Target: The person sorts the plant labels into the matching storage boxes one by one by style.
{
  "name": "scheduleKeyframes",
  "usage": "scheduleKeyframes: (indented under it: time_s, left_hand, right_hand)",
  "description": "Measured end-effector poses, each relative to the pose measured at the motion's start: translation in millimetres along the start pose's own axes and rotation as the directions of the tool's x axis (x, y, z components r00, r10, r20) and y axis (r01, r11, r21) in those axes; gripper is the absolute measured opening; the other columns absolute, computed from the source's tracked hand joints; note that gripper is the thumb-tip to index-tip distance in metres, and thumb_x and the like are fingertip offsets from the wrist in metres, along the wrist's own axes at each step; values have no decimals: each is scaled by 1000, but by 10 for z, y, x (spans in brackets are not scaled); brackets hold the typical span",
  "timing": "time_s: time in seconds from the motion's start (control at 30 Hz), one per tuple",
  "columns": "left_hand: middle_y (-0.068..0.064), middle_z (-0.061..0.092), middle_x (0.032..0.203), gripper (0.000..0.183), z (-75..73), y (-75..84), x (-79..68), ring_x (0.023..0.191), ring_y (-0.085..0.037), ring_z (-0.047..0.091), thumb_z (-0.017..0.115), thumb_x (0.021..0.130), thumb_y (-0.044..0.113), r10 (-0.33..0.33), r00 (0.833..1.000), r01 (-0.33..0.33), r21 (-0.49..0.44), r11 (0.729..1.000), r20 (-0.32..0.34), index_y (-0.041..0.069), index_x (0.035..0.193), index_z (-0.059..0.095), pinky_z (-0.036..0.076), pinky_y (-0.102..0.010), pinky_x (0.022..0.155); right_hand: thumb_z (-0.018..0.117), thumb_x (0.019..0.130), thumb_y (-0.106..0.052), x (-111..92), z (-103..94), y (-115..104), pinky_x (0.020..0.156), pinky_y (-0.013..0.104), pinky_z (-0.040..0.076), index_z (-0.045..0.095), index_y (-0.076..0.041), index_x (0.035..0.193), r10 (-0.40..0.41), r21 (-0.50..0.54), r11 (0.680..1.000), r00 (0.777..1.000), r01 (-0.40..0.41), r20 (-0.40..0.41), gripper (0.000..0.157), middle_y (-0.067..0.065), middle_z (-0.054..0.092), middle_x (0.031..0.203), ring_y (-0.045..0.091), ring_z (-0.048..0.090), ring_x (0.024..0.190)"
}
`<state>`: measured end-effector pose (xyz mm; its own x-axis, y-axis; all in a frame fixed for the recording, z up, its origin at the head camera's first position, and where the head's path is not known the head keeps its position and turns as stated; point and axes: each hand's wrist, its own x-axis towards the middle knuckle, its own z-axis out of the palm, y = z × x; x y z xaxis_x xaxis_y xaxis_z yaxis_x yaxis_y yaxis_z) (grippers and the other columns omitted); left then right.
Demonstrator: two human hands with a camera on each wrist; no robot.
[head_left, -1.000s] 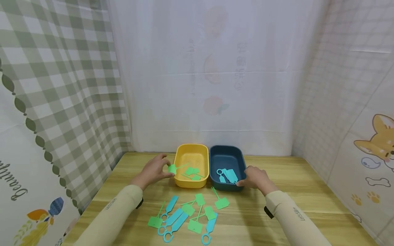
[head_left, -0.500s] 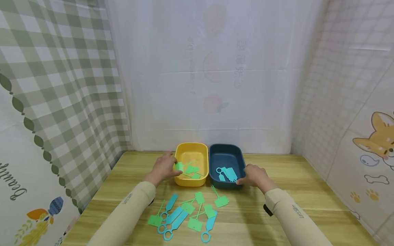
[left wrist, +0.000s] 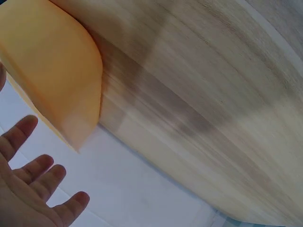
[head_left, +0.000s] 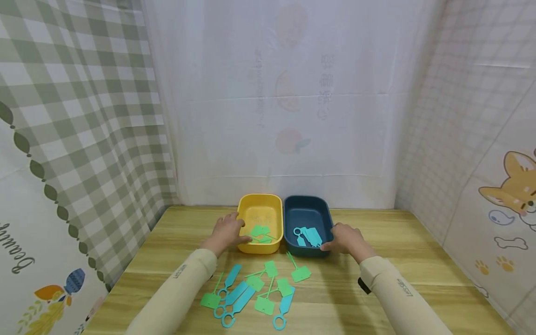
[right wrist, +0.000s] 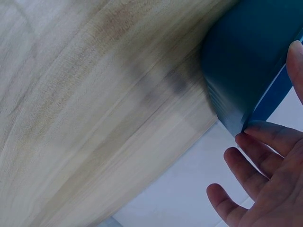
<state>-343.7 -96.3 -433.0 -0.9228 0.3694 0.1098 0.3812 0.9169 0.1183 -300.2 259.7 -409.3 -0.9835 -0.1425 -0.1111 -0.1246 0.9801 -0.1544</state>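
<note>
On the wooden table (head_left: 377, 242), my open left hand (head_left: 228, 231) touches the yellow tray (head_left: 260, 204), my open right hand (head_left: 346, 239) the blue tray (head_left: 309, 207), tags (head_left: 255, 293) lying nearer me.

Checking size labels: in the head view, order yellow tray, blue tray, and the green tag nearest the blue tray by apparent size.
1. Yellow tray and blue tray: look alike in size, so no ranking between them.
2. Green tag: clearly smallest.
</note>
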Motion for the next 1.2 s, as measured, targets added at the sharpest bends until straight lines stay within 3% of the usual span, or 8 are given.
scheduleKeyframes:
  time_s: [0.27, 0.8, 1.2]
  left_hand:
    - [-22, 52, 136, 49, 10, -112, -31, 122, -40, 52, 75, 87, 45, 32, 999, -32, -13, 999, -44, 6, 116, 68, 41, -57, 99]
    - [-29, 47, 140, 41, -20, -550, -248, 127, -47, 47, 73, 90, 37, 60, 995, -66, -73, 995, -73, 4, 113, 68, 40, -60, 100]
    - [-28, 47, 140, 39, 115, -591, -501, 127, -47, 47, 76, 88, 35, 50, 998, -47, -78, 996, 41, 6, 113, 69, 38, -61, 101]
  right_hand:
    - [78, 82, -45, -3, -15, -9, 88, 63, 45, 63, 11, 120, 1, -13, 1000, 1000, -1, 6, 69, 28, 58, 124, 44, 59, 108]
    - [79, 82, -45, 5, -1, 4, 86, 61, 47, 63, 11, 118, 3, -17, 1000, 1000, -3, 3, 69, 28, 58, 123, 42, 60, 105]
    - [78, 82, -46, 3, 9, 2, 88, 62, 46, 63, 10, 119, 4, -9, 1000, 1000, -4, 1, 69, 26, 59, 122, 42, 60, 106]
